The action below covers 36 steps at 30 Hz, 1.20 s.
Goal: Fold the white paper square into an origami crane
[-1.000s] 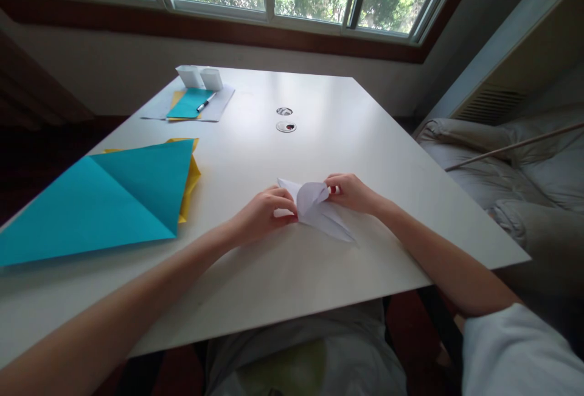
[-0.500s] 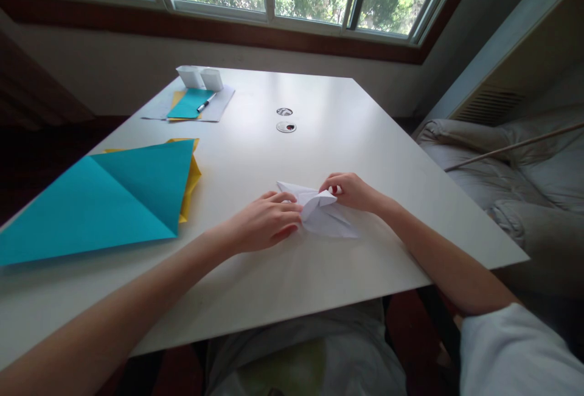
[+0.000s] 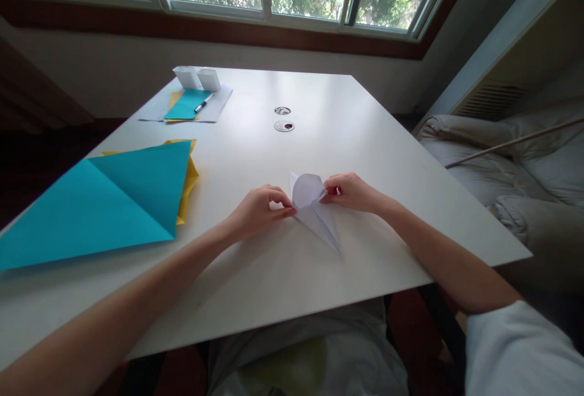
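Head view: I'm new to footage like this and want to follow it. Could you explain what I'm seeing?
There is no machine here: these are a person's own bare hands, seen from a camera worn on the head, looking forward and down. The left hand and right hand hold opposite sides of a folded white paper above or on a white table; the exact contact is hard to tell.

To the left lies a large creased blue sheet, with yellow paper showing from beneath. Farther back, a pen rests on a small pile of papers, near two small white containers.
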Each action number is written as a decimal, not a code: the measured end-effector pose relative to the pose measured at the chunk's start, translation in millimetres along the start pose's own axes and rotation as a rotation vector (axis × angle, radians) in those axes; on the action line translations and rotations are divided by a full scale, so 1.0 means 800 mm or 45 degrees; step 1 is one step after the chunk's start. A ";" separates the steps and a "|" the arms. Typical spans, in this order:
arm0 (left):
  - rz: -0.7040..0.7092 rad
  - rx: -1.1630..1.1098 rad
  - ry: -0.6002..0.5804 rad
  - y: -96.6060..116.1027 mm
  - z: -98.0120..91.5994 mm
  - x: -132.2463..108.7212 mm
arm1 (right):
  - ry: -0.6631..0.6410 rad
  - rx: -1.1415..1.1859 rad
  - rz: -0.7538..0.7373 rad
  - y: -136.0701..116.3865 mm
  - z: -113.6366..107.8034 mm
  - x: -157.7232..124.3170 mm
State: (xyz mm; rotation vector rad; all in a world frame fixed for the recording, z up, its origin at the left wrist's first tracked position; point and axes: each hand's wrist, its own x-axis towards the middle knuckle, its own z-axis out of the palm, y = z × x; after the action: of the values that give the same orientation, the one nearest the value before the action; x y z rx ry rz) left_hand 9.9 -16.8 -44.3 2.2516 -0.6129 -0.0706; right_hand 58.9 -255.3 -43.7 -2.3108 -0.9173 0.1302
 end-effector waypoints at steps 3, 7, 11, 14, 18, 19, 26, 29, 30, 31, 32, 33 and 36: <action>-0.115 0.019 0.050 0.002 0.002 0.001 | -0.012 0.020 0.027 -0.004 0.001 0.000; -0.224 0.038 0.150 0.001 0.002 0.001 | -0.038 0.021 0.049 -0.012 0.001 0.000; -0.291 -0.335 0.144 0.004 0.001 0.002 | -0.046 0.050 0.077 -0.011 0.003 -0.001; -0.301 -0.565 0.164 0.008 0.001 0.002 | -0.041 0.091 0.091 -0.009 0.004 0.000; -0.155 -0.534 0.165 0.009 0.001 0.002 | -0.071 0.127 0.095 -0.012 0.003 0.000; -0.119 -0.497 0.163 0.008 0.001 0.002 | -0.078 0.131 0.101 -0.013 0.003 0.000; -0.100 -0.212 0.209 0.003 0.005 0.001 | -0.112 0.136 0.099 -0.016 0.003 -0.001; -0.127 -0.220 0.184 -0.001 0.002 0.002 | -0.108 0.135 0.059 -0.015 0.002 0.000; -0.134 -0.230 0.178 -0.002 0.001 0.002 | -0.093 0.148 0.044 -0.015 0.002 0.001; -0.140 -0.241 0.168 -0.003 -0.001 0.002 | -0.071 0.170 0.029 -0.015 0.002 0.001; -0.146 -0.257 0.155 -0.003 -0.004 0.002 | -0.045 0.196 0.017 -0.015 0.001 0.002; -0.149 -0.283 0.136 -0.003 -0.007 0.002 | -0.018 0.220 0.009 -0.016 0.001 0.003; -0.144 -0.424 0.098 0.001 -0.013 0.002 | 0.035 0.234 0.010 -0.016 0.001 0.003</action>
State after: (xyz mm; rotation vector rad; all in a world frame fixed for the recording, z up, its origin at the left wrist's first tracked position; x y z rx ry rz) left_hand 13.7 -10.5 -36.5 1.9542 -0.3993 -0.1321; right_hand 52.9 -246.1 -36.3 -2.1414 -0.8462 0.1777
